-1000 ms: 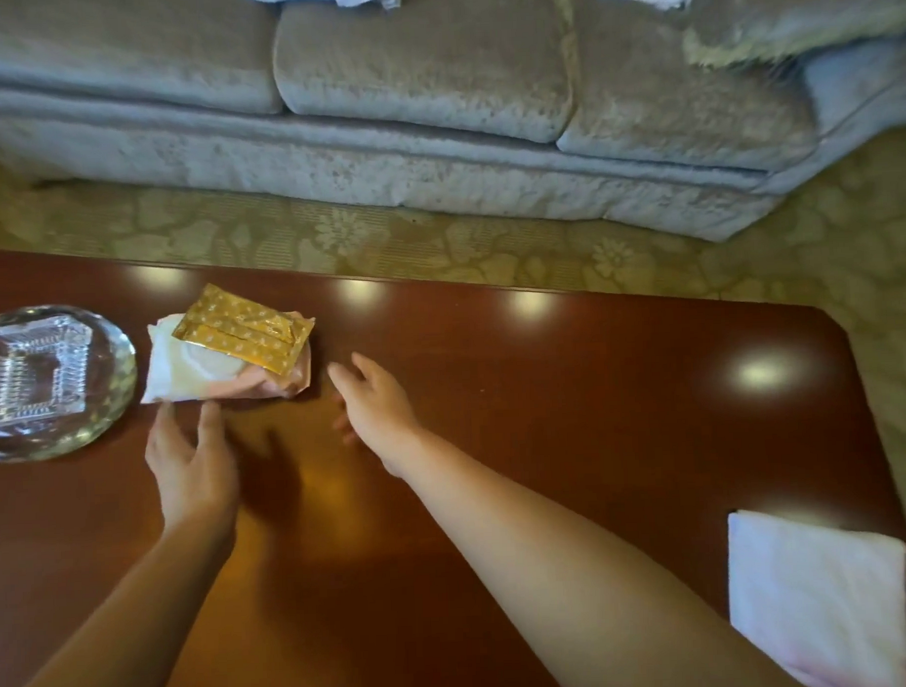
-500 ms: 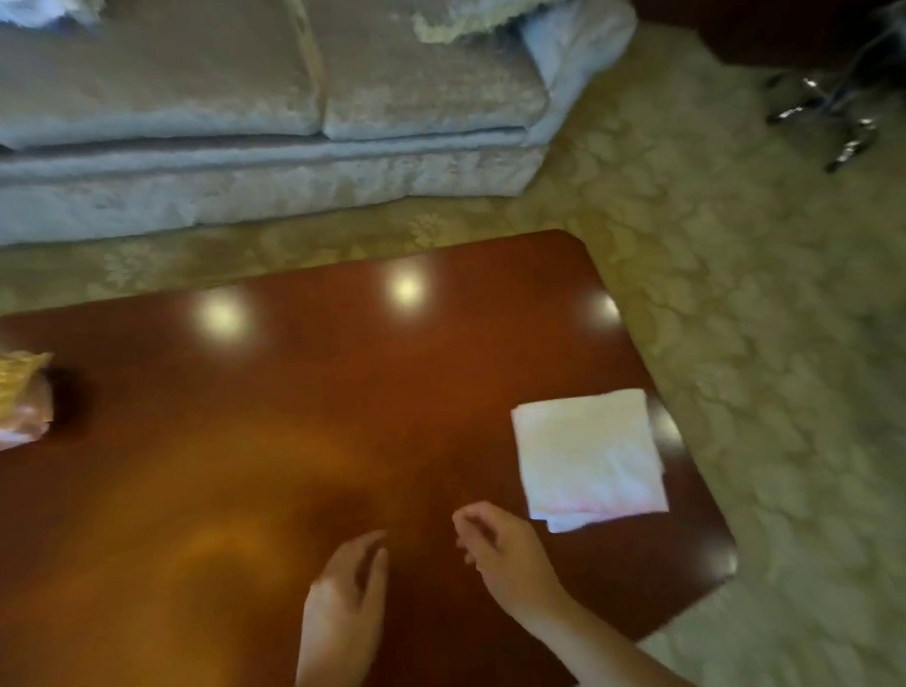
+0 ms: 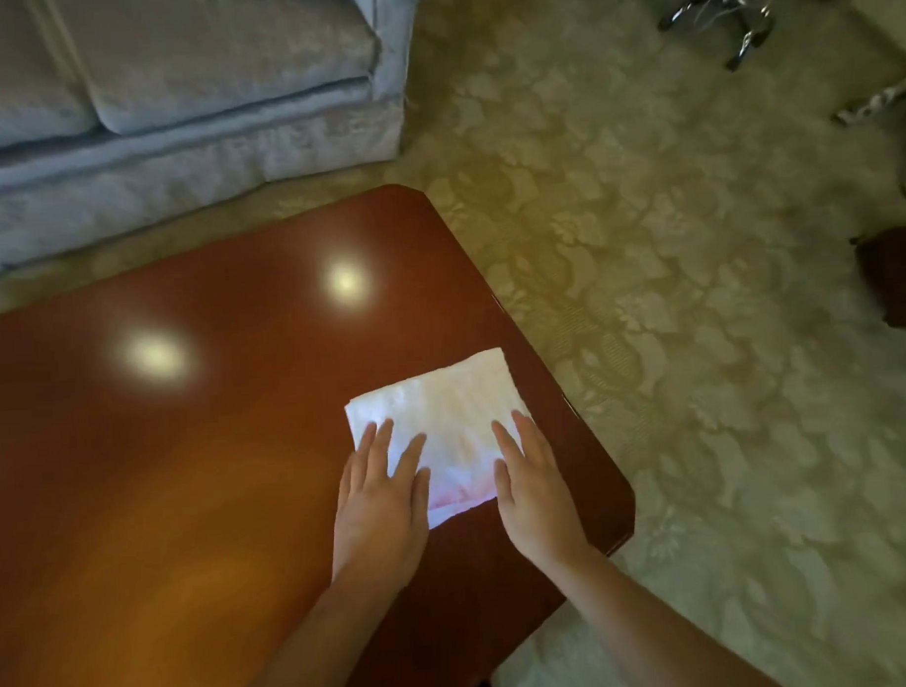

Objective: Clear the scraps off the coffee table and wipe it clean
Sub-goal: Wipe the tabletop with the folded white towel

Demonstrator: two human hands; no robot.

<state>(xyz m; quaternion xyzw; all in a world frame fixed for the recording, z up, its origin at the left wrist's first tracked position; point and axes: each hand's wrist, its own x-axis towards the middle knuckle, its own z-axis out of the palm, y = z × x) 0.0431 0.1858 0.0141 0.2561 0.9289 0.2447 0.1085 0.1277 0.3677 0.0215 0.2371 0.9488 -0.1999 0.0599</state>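
Observation:
A folded white cloth (image 3: 443, 410) with a faint pink stain at its near edge lies on the glossy red-brown coffee table (image 3: 188, 455), close to the table's right edge. My left hand (image 3: 382, 495) lies flat on the cloth's left side with straight fingers. On the cloth's right side rests my right hand (image 3: 530, 482), fingers straight too. Neither hand grips anything. The scraps are out of view.
A grey-blue sofa (image 3: 175, 96) stands beyond the table's far edge. Patterned beige carpet (image 3: 669, 284) surrounds the table on the right. Chrome chair legs (image 3: 722, 15) show at the top right, a dark object (image 3: 895, 276) at the right edge.
My view swung right from the scraps and glass dish to the table's right end. Both hands moved from near the scraps to the white cloth and now rest on it.

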